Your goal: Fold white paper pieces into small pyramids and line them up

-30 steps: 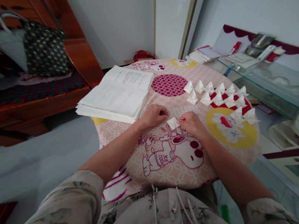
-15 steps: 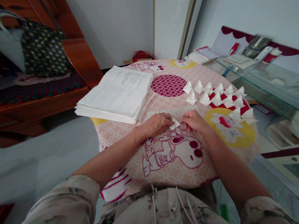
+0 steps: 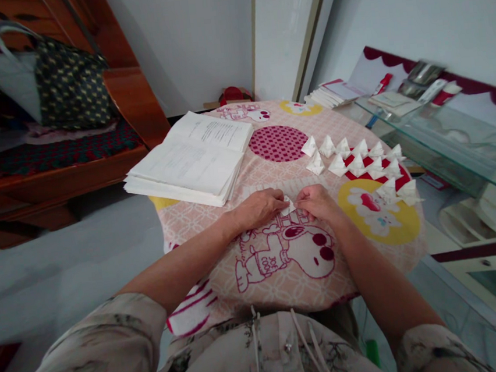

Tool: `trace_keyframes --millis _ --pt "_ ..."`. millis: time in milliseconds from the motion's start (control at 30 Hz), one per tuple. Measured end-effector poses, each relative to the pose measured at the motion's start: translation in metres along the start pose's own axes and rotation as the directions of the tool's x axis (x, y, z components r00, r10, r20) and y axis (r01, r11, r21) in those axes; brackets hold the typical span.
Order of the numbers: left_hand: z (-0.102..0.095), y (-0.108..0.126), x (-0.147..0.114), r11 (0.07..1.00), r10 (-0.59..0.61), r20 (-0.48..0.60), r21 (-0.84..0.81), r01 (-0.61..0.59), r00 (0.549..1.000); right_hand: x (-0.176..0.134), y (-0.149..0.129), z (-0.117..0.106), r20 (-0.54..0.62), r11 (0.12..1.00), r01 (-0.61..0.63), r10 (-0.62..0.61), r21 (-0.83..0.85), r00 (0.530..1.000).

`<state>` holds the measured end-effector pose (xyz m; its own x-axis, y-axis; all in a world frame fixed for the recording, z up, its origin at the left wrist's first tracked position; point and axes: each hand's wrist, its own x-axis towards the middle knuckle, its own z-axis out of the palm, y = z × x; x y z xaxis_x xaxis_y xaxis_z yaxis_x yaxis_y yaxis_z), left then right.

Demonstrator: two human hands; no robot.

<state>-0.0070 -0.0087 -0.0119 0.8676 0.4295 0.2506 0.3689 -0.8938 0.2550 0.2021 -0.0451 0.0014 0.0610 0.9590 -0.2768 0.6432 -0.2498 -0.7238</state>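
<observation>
Between my hands, low over the cloth-covered table, is a small piece of folded white paper [image 3: 288, 206]. My left hand [image 3: 262, 207] pinches its left side with the fingertips. At its right edge my right hand [image 3: 317, 201] has thumb and fingers closed on it. The underside of the paper and some fingertips are hidden. Several finished-looking folded paper shapes [image 3: 357, 165] with pointed tops stand in rows to the right, past my right hand. A stack of open printed sheets [image 3: 193, 159] lies beyond my left hand.
A patterned tablecloth [image 3: 208, 231] covers the round table. Along the right runs a glass shelf [image 3: 440, 132] holding metal bowls [image 3: 424, 75] and small items. At left stands a wooden bench [image 3: 134, 97] with a dotted bag [image 3: 72, 83] on it.
My right hand has shifted slightly left, closer to my left hand, and now grips the paper's right edge. The view has turned a little.
</observation>
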Motion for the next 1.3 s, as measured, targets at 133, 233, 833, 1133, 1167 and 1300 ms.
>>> trace_keyframes --millis 133,233,833,1133,1167,1300 --pt "0.003 0.002 0.002 0.999 -0.012 0.017 0.037 0.012 1.000 -0.001 -0.006 0.004 -0.057 0.996 0.004 -0.008 -0.084 0.998" --pt "0.005 0.002 0.002 0.999 -0.003 0.022 0.040 0.003 1.000 -0.001 -0.011 0.004 -0.049 0.995 -0.025 0.020 -0.094 0.999" --pt "0.004 -0.001 0.003 0.989 -0.079 -0.060 -0.128 0.071 0.995 0.001 -0.009 0.010 -0.017 0.982 0.057 -0.054 0.180 0.998" --pt "0.002 -0.004 0.025 0.809 -0.522 -0.034 -0.335 0.483 0.852 -0.001 -0.017 0.008 0.016 0.995 0.004 -0.006 0.102 1.000" --pt "0.002 -0.003 0.027 0.802 -0.535 -0.030 -0.335 0.495 0.845 -0.002 -0.017 0.008 0.015 0.995 0.001 -0.003 0.099 1.000" --pt "0.000 -0.003 0.032 0.778 -0.550 0.006 -0.360 0.515 0.835 -0.003 -0.021 0.009 0.001 0.996 -0.022 0.022 0.089 1.000"
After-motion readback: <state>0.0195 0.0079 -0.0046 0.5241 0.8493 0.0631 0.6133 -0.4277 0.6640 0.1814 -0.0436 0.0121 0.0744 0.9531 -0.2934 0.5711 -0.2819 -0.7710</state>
